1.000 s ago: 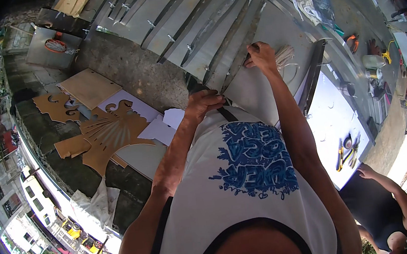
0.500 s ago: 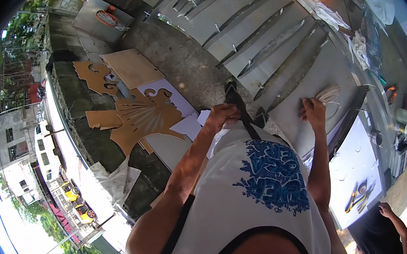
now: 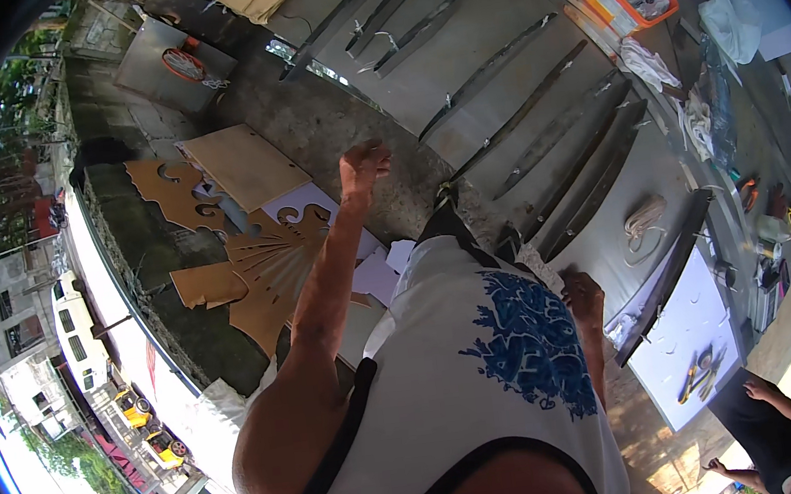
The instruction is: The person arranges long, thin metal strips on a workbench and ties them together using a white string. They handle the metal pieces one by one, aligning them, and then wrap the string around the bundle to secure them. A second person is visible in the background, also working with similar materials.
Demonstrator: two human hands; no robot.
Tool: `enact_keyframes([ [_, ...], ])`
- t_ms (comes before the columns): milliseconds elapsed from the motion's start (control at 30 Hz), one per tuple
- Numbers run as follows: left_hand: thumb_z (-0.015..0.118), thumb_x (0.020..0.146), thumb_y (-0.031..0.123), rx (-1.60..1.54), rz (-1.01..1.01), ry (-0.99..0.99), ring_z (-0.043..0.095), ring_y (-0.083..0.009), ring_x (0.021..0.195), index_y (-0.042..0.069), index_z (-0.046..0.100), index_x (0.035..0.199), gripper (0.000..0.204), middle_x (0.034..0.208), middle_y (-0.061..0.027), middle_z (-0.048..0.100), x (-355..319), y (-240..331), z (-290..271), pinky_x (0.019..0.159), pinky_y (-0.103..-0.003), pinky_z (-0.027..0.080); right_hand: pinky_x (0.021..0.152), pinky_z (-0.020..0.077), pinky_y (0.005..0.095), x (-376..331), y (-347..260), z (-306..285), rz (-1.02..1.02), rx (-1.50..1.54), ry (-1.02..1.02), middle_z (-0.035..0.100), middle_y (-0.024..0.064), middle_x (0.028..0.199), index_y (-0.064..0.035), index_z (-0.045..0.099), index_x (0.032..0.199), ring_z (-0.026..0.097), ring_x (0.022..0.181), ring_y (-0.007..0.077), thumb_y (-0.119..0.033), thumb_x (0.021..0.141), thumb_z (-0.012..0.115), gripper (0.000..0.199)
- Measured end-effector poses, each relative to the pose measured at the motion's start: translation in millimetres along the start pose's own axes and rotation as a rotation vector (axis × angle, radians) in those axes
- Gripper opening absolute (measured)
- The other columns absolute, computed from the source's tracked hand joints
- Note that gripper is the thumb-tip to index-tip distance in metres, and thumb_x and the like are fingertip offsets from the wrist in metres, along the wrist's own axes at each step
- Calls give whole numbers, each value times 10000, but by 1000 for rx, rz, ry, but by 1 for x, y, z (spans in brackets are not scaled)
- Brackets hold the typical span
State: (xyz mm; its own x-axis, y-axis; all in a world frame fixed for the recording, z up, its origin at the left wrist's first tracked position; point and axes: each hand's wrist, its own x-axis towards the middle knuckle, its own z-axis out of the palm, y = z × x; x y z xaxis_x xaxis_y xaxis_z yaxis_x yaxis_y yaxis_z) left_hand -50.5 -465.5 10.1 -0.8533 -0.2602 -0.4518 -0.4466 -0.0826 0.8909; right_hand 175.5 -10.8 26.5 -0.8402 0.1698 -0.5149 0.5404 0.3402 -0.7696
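Observation:
My left hand [image 3: 365, 167] is held out in front of me over the concrete floor, fingers curled in loosely. Nothing shows in it, and it touches nothing. Close to my right hip hangs my right hand [image 3: 582, 296], by the near edge of a grey table [image 3: 596, 209]. Its fingers are bent inward, with no object visible in them. Several long, dark, curved strips [image 3: 582, 172] lie side by side across the table, small pale bits attached to some. A bundle of beige string [image 3: 644, 217] and a thicker dark curved strip [image 3: 667, 275] lie to the right.
Brown ornamental cut-out panels [image 3: 266, 262] and a plain board [image 3: 246, 176] lean on a low wall at left. An orange bin [image 3: 629, 4] stands at the far right. Hand tools [image 3: 701, 373] rest on a white board [image 3: 675, 342]. Another person [image 3: 768, 429] is at lower right.
My left hand has swung forward and left, away from my waist. My right hand has drawn back from beside the string bundle to my hip. The view has shifted slightly.

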Motion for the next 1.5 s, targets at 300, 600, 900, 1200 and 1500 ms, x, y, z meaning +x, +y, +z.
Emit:
enact_keyframes([
  [300, 639, 863, 146, 93, 336, -6, 598, -104, 601, -53, 713, 1009, 258, 735, -59, 681, 90, 59, -20, 532, -254, 473, 771, 540, 378, -52, 141, 72, 25, -114, 25, 709, 135, 918, -24, 700, 988, 678, 843, 274, -187, 922, 618, 194],
  [600, 734, 843, 199, 131, -104, 49, 345, -67, 435, 38, 696, 852, 166, 587, 19, 468, 80, -18, -62, 382, -282, 246, 609, 561, 304, -111, 21, 76, 467, 294, 262, 695, 112, 836, 12, 663, 1055, 681, 701, 180, -146, 929, 605, 210],
  [900, 749, 862, 210, 420, -248, -501, 413, -58, 546, -8, 721, 1061, 296, 647, 43, 500, -17, -67, -9, 486, -248, 316, 604, 548, 291, -119, 9, -23, 203, 259, 895, 698, 97, 822, -9, 679, 1050, 678, 682, 159, -202, 916, 599, 248],
  [1200, 698, 924, 151, 420, 314, -258, 455, -26, 609, 3, 730, 1032, 186, 681, 57, 559, -102, 14, 85, 541, -225, 339, 748, 554, 356, -70, 38, -184, -34, -278, 905, 729, 136, 915, -54, 698, 1082, 715, 812, 252, -264, 972, 581, 265],
  [1500, 688, 927, 152, 503, 362, -850, 536, -40, 626, 31, 720, 1109, 220, 704, 16, 623, -225, 6, 241, 579, -211, 428, 853, 550, 384, 12, 64, -223, 89, -360, 619, 740, 191, 989, 11, 670, 1149, 721, 955, 312, -454, 939, 629, 511],
])
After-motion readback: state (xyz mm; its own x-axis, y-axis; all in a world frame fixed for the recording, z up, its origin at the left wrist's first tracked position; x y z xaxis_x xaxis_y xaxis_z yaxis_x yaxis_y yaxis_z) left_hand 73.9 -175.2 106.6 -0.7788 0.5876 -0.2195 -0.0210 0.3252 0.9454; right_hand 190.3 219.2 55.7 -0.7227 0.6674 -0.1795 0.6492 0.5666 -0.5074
